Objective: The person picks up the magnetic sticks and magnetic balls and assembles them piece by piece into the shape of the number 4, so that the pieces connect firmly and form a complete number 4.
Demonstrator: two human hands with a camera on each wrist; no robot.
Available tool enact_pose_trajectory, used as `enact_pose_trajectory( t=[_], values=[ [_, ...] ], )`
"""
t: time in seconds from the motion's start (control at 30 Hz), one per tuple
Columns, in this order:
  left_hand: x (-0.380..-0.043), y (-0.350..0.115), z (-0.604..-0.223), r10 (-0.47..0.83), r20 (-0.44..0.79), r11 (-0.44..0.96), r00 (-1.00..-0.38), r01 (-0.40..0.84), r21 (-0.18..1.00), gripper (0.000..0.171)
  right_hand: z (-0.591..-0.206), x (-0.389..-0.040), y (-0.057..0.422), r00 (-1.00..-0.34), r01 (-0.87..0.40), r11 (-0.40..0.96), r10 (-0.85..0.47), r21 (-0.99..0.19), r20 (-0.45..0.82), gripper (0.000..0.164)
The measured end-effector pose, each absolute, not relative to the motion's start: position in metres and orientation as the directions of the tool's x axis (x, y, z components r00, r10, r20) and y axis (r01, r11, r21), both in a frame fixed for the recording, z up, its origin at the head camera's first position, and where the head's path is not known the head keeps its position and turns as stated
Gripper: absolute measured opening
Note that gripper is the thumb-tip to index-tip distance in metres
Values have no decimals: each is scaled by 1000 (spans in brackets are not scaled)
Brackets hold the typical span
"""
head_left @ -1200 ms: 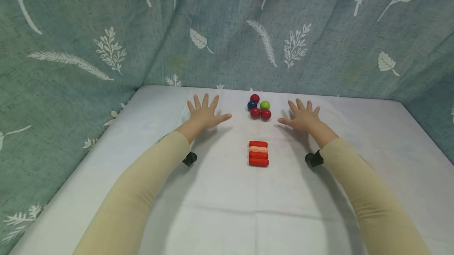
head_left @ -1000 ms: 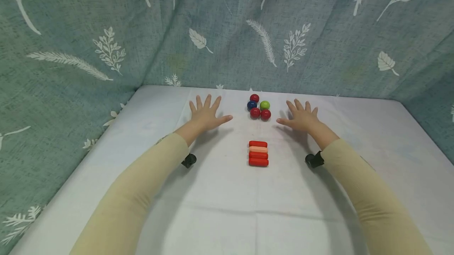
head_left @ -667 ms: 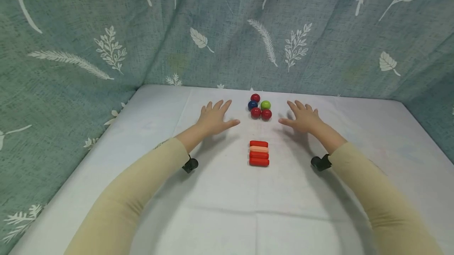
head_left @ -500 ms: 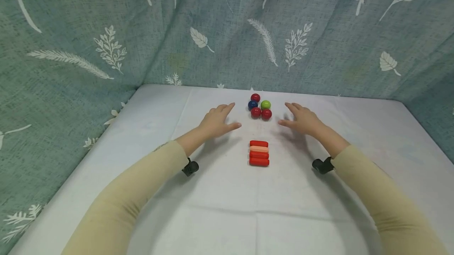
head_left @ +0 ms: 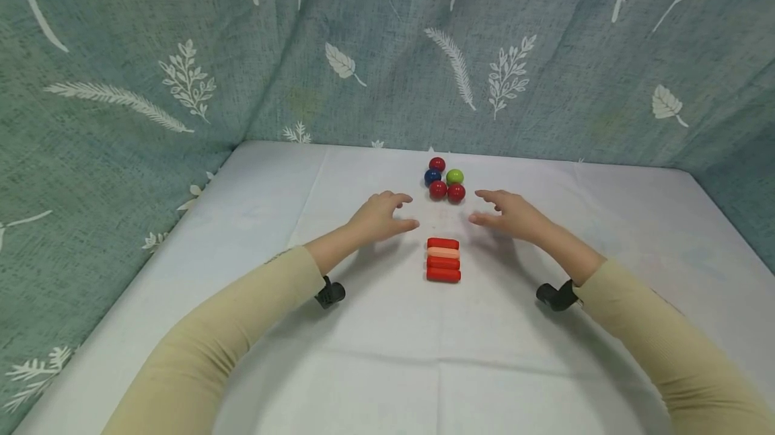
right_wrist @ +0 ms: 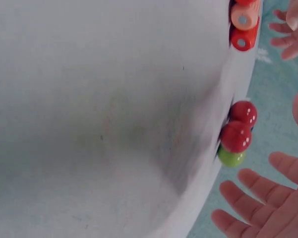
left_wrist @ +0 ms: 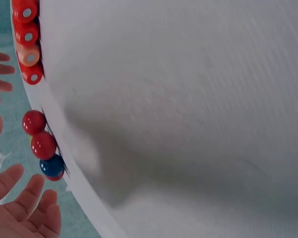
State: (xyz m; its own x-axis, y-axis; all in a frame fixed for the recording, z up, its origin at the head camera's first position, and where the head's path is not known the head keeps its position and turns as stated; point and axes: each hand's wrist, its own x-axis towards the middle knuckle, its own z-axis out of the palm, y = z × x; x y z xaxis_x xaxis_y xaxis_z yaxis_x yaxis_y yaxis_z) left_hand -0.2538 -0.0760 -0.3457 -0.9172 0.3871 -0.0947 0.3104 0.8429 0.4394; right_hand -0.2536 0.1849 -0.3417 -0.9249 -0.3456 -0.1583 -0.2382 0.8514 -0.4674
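Observation:
My left hand [head_left: 378,216] hovers over the table to the left of the beads, fingers loosely bent and thumb apart, holding nothing. Opposite it, my right hand [head_left: 511,215] also hovers with nothing in it, thumb and fingers pointing inward. Between and beyond the hands sits a cluster of glossy balls: three red balls [head_left: 438,189], a blue ball [head_left: 432,177] and a green ball [head_left: 455,177]. Nearer lies a row of short tube beads with holes in their ends, three red tubes [head_left: 443,275] and a peach tube [head_left: 443,253]. Neither hand touches them.
A white cloth [head_left: 387,381] with fold creases covers the table. Behind and at the sides hangs a blue-green curtain [head_left: 375,38] with white leaf prints. A black wrist camera [head_left: 330,292] is strapped under each sleeve.
Both hands have gone from widely spread fingers to loosely bent ones and drawn slightly nearer the viewer. The left hand has also moved right. The balls and tubes stay put.

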Motion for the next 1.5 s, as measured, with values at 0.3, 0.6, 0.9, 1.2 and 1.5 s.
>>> enact_pose_trajectory(
  t=[0.3,0.6,0.9,1.2,1.5],
  values=[
    [-250,-63,-347,420,-147,815,-896,301,495,45,-341,-243,175,-916,-210,844,-346,-494,-202,60],
    [-247,-54,-352,464,-171,792,-869,320,521,37,-341,-237,167,-900,-221,827,-377,-517,-218,58],
    [-249,-51,-356,485,-206,794,-850,329,512,31,-344,-237,165,-888,-267,812,-417,-519,-196,58],
    [-254,-46,-361,477,-248,814,-843,317,487,28,-346,-236,165,-888,-268,812,-417,-519,-195,58],
    [-255,-44,-361,474,-252,824,-844,324,465,24,-349,-237,162,-877,-326,794,-457,-514,-150,47]
  ],
)
